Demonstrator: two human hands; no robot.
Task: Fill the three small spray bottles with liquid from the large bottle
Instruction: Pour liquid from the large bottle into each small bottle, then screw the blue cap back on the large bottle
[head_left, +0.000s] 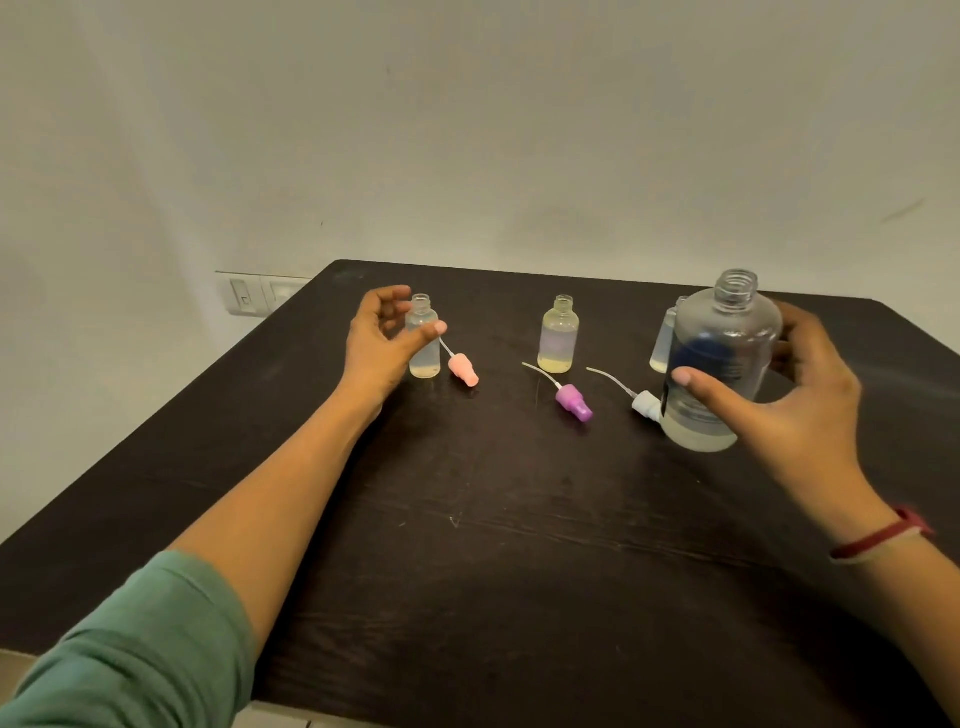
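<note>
Right hand wrapped the uncapped large bottle at the right of the worktop. Left hand cupped the leftmost small bottle, grip unclear. Smooth plastic, probably light and slippery; mid-body suited holding.

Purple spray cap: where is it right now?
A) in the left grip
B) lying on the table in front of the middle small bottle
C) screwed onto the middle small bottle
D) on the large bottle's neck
B: the purple spray cap lies on its side on the table, just in front of the middle bottle, whose neck is open.
</note>
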